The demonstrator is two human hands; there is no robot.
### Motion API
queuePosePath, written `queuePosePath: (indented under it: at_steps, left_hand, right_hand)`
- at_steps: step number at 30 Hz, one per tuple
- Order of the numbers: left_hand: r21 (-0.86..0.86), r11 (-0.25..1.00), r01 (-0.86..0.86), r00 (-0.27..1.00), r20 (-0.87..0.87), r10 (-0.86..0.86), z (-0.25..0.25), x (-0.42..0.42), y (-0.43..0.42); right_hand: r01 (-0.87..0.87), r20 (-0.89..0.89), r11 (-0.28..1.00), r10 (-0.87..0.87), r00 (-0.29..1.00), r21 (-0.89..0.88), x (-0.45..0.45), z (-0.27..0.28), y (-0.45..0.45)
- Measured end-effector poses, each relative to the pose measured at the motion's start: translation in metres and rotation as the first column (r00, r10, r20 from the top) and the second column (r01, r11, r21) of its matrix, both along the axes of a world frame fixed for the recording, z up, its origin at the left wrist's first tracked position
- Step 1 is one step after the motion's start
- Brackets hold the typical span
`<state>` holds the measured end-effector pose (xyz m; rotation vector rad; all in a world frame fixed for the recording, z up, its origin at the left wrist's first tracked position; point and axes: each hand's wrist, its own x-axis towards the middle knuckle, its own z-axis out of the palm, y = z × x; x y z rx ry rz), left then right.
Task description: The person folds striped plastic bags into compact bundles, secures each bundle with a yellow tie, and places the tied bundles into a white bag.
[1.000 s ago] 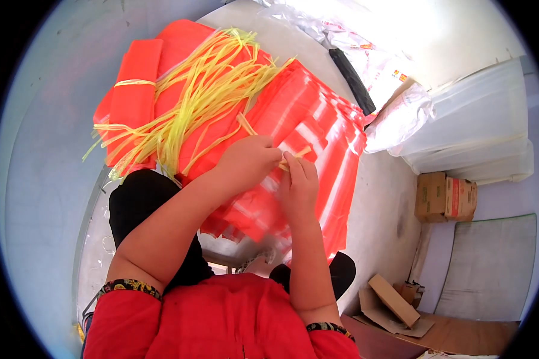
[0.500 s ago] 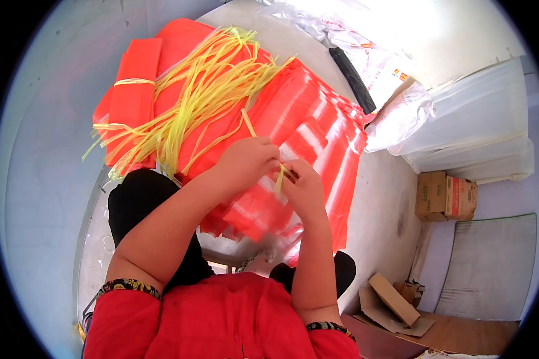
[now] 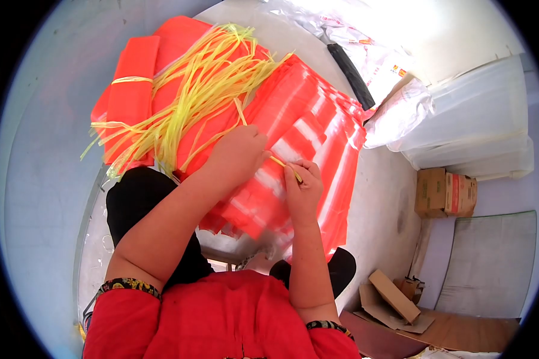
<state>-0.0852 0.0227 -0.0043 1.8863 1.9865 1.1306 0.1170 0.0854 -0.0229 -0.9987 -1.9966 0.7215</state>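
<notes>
Hands point(image 3: 238, 152) over red sheets point(image 3: 287, 90), yellow strip point(image 3: 278, 161) between them.

A long black object point(image 3: 350, 76) lies near white plastic point(image 3: 404, 113), a cardboard box point(image 3: 431, 192) well apart

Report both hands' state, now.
Left hand: closed, holding a yellow strip.
Right hand: closed, fingers pinching the same yellow strip.
</notes>
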Motion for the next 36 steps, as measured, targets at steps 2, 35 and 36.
queuePosePath:
  at_steps: [2, 35, 36]
  left_hand:
    - [-0.011, 1.000, -0.018, 0.999, -0.030, 0.018, 0.001, 0.000, 0.000]
    - [0.089, 0.993, -0.079, 0.996, -0.041, 0.083, -0.022, -0.008, 0.002]
    - [0.156, 0.984, -0.089, 0.994, -0.056, 0.098, -0.017, -0.012, 0.001]
  right_hand:
    - [0.011, -0.023, 0.998, -0.012, 1.000, -0.064, -0.002, 0.004, -0.002]
    - [-0.067, -0.092, 0.763, 0.010, 0.996, -0.643, -0.029, 0.027, 0.007]
    - [-0.077, -0.099, 0.766, 0.017, 0.995, -0.638, -0.030, 0.025, 0.007]
